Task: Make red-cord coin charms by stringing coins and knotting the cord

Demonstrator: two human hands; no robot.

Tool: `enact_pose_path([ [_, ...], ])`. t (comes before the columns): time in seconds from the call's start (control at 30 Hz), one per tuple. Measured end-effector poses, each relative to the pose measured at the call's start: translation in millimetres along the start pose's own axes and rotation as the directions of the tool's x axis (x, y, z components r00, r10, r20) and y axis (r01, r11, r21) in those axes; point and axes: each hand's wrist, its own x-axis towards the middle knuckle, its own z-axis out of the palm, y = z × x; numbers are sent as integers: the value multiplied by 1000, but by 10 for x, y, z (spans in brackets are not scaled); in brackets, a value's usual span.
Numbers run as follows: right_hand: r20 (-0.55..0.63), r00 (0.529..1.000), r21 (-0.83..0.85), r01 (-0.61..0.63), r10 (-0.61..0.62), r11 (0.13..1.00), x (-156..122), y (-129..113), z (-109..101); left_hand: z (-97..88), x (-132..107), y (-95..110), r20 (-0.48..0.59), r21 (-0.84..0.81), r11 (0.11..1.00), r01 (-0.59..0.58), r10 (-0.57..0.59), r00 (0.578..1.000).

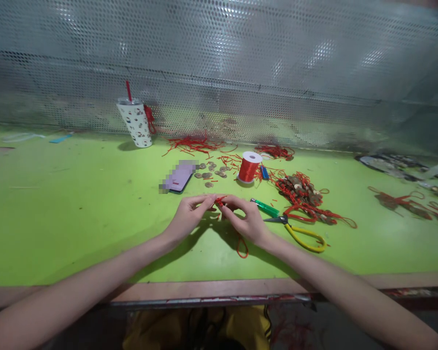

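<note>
In the head view, with the clock face centred on the hands and twelve at the mesh side, the left hand (190,213) and right hand (245,218) meet above the lime-green tabletop (76,209). Thumbs and fingers of both pinch a small knotted piece of red cord (220,200) at the dial's centre. A thin red cord loop (243,249) shows below the right hand at five o'clock; whether it joins the pinched piece cannot be told.

Scattered round bronze-coloured coins (207,175) lie at twelve, a white-flanged spool of red cord (248,170) stands at one, a translucent green lighter (266,208) lies at three, and scissors with red and yellow handles (306,238) lie between three and four. A flat phone with a pale lilac face (182,176) lies between ten and eleven.
</note>
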Motion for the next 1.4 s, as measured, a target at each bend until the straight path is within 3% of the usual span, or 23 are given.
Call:
enact_pose_path([
  [0.17, -16, 998, 39, -54, 55, 998, -4, -7, 1, -9, -9, 4, 29, 32, 999, -21, 20, 999],
  [0.33, -64, 997, 3, -44, 44, 999, -23, 19, 0, -2, -63, -9, 6, 284, 931, -229, 237, 971],
  [0.47, -71, 997, -46, -17, 13, 999, -31, 14, -5, -32, -59, -31, -2, 334, 890, -310, 330, 944],
  [0.57, -45, 998, -32, -53, 51, 998, -23, 3, -13, -56, -37, -47, 16, 314, 895, -316, 328, 945],
  [0.77, -64, 985, 150, -148, 159, 978, -1, 19, -34, -39, -42, -29, -7, 296, 899, -321, 338, 941],
  [1.27, -122, 975, 133, -168, 184, 977, 5, -32, -22, 2, -74, -15, -34, 208, 944, -255, 267, 963],
  [1.4, -99, 970, 220, -198, 224, 955, 12, 5, -25, -12, -56, -27, 8, 189, 953, -238, 241, 971],
])
